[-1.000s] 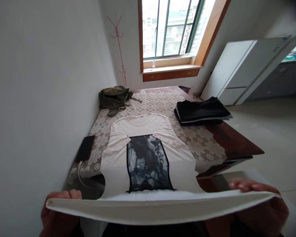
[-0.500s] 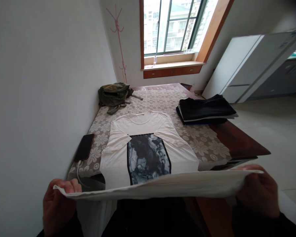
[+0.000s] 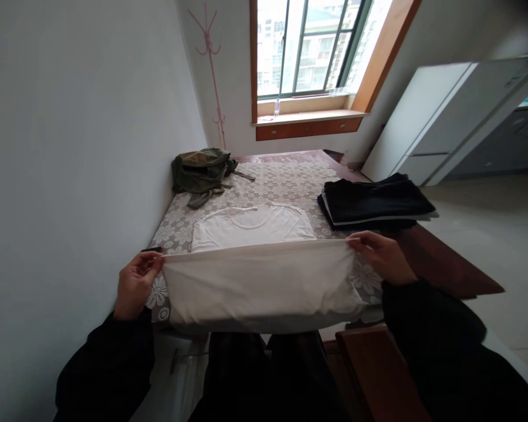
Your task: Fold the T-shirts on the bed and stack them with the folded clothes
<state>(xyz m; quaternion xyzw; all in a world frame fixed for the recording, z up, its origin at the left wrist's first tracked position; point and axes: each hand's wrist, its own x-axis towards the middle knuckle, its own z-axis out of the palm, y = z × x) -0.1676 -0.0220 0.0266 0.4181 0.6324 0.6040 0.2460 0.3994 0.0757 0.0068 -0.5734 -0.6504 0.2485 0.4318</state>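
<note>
A white long-sleeved shirt (image 3: 259, 281) lies on the table with its neckline toward the window. Its bottom part is folded up over the middle, hiding the dark print. My left hand (image 3: 136, 282) pinches the left corner of the hem between thumb and fingers. The right corner is pinched by my right hand (image 3: 381, 255). The hem stretches taut and nearly straight between both hands, and the lower fold hangs at the table's front edge.
A patterned cloth (image 3: 286, 183) covers the table. Stacked dark folded clothes (image 3: 378, 202) lie at the right, a green backpack (image 3: 202, 173) at the back left. A phone (image 3: 152, 249) is partly hidden behind my left hand. A wooden seat (image 3: 378, 375) stands in front.
Both hands have moved up and forward, away from my body, carrying the hem over the shirt. The dark print and most of the phone are now covered from view.
</note>
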